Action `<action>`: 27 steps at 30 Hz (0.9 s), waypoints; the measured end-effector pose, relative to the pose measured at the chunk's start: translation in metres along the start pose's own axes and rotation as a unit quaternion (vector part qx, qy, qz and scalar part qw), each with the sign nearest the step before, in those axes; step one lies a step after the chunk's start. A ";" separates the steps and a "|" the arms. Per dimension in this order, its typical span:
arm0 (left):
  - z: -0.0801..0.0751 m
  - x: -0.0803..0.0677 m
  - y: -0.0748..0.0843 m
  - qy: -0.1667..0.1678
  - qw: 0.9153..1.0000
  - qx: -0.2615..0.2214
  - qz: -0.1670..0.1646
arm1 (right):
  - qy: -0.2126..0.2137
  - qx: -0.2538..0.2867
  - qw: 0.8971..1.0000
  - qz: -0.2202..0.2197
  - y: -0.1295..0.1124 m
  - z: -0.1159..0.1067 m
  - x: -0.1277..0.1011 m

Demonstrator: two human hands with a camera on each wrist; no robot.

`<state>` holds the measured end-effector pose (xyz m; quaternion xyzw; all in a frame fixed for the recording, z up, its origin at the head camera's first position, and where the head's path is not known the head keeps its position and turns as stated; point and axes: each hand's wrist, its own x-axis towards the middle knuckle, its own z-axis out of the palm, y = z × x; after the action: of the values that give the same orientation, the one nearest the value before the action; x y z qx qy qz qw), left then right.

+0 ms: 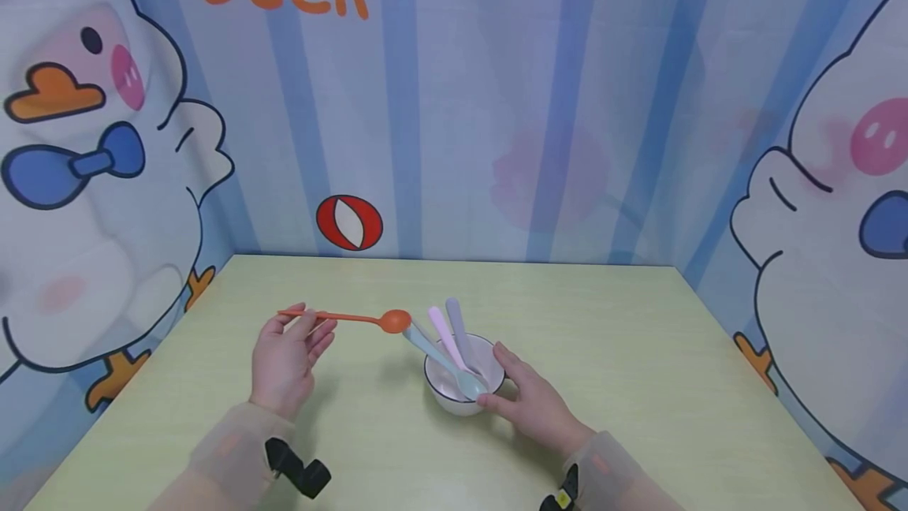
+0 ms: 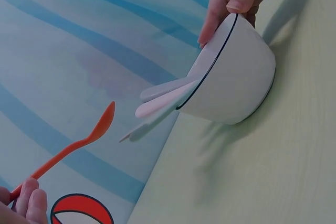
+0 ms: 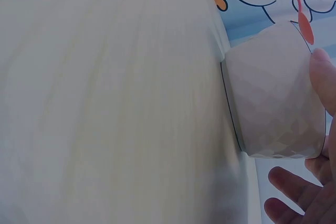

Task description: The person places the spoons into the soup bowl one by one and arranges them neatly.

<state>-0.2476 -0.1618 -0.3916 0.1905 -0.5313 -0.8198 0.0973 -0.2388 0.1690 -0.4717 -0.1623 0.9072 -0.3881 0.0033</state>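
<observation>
My left hand (image 1: 287, 357) pinches the handle of an orange spoon (image 1: 355, 318), held level above the table with its bowl end pointing right, just left of a white bowl (image 1: 463, 374). The orange spoon (image 2: 68, 148) shows in the left wrist view too, apart from the bowl (image 2: 236, 82). My right hand (image 1: 532, 400) grips the bowl's near right rim, thumb and fingers on it. Three spoons lean out of the bowl to the upper left: a blue one (image 1: 443, 359), a pink one (image 1: 445, 331) and a lilac one (image 1: 459, 325). The right wrist view shows the bowl's faceted side (image 3: 273, 98).
The bowl stands on a pale yellow-green table (image 1: 638, 353). Cartoon duck backdrop panels (image 1: 454, 101) enclose the table at the back and both sides. A black wrist strap (image 1: 298, 468) sits on each forearm.
</observation>
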 end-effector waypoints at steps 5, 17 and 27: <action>0.008 -0.003 -0.004 -0.003 1.000 0.005 0.003 | 0.001 0.005 1.000 0.000 0.000 0.000 0.000; 0.027 -0.012 -0.018 -0.027 1.000 -0.006 0.015 | 0.004 0.002 1.000 -0.002 0.002 0.001 0.001; 0.040 -0.019 -0.037 -0.040 0.999 -0.013 0.011 | 0.003 0.001 1.000 -0.005 0.002 0.001 0.001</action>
<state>-0.2456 -0.1063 -0.4067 0.1500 -0.5257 -0.8327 0.0875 -0.2397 0.1692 -0.4737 -0.1655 0.9059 -0.3899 -0.0012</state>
